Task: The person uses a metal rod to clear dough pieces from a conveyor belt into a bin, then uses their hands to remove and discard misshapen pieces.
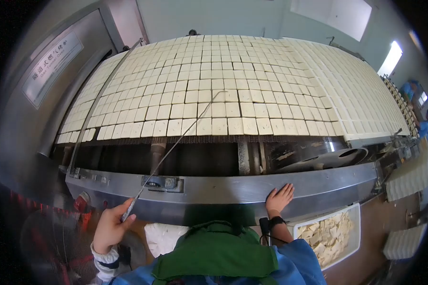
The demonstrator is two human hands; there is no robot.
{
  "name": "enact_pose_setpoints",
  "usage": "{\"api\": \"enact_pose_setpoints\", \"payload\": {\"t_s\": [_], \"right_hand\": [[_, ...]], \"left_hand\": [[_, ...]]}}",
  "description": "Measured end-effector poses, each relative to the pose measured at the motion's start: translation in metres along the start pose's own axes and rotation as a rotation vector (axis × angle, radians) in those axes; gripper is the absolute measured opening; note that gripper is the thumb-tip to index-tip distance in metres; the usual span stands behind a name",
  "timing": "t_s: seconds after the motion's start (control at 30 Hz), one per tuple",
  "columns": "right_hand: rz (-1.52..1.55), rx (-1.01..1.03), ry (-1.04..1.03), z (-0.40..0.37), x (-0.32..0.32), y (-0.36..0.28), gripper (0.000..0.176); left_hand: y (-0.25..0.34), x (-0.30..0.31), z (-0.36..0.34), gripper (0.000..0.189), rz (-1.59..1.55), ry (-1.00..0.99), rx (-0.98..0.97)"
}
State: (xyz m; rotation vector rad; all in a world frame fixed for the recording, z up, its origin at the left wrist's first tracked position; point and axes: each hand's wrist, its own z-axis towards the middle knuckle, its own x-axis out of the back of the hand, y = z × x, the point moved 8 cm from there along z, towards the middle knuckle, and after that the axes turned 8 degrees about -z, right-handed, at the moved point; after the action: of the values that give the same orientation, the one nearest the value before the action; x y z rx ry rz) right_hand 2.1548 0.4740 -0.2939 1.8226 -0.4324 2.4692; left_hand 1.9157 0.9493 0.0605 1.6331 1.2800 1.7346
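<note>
My left hand is closed around the wrapped handle of a long thin metal rod. The rod slants up and away over rows of pale, square dough pieces on a wire-mesh belt. Its bent tip overlaps a piece near the middle of the rows. My right hand lies flat, fingers stretched out, on the steel rail along the near side of the machine, holding nothing.
A steel panel labelled Gas Tunnel Oven stands at the left. White ridged surfacing adjoins the dough rows at right. Below my right arm is a white bin of pale broken pieces. Stacked white trays stand at far right; a caged fan is lower left.
</note>
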Motion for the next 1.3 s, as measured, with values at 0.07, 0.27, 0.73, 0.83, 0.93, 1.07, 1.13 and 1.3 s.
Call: {"api": "enact_pose_setpoints", "payload": {"t_s": [0.07, 0.27, 0.73, 0.83, 0.93, 1.07, 1.13, 1.3], "right_hand": [[-0.002, 0.006, -0.007, 0.002, 0.0, 0.006, 0.066], [-0.011, -0.026, -0.098, 0.014, -0.007, 0.023, 0.067], [-0.028, -0.02, -0.076, 0.034, -0.005, 0.059, 0.066], [-0.024, -0.007, -0.016, 0.039, -0.001, 0.064, 0.065], [-0.026, 0.0, -0.013, 0.042, 0.001, 0.072, 0.065], [-0.003, -0.023, -0.1, 0.049, 0.002, 0.082, 0.067], [-0.006, -0.02, -0.088, 0.052, 0.002, 0.087, 0.067], [0.0, -0.025, -0.074, 0.059, 0.004, 0.096, 0.068]], "left_hand": [[0.024, -0.009, 0.004, 0.047, 0.298, -0.004, -0.036], [0.052, -0.021, -0.01, 0.051, 0.458, 0.01, 0.081], [0.067, -0.056, -0.004, 0.047, 0.149, -0.006, 0.102], [0.075, -0.073, 0.009, 0.047, 0.06, -0.078, -0.002], [0.076, -0.085, 0.016, 0.048, 0.042, -0.131, 0.071], [0.086, -0.095, 0.016, 0.048, 0.061, -0.161, 0.067], [0.098, -0.095, 0.008, 0.048, 0.114, -0.165, 0.066], [0.11, -0.092, -0.019, 0.048, 0.08, -0.097, 0.146]]}}
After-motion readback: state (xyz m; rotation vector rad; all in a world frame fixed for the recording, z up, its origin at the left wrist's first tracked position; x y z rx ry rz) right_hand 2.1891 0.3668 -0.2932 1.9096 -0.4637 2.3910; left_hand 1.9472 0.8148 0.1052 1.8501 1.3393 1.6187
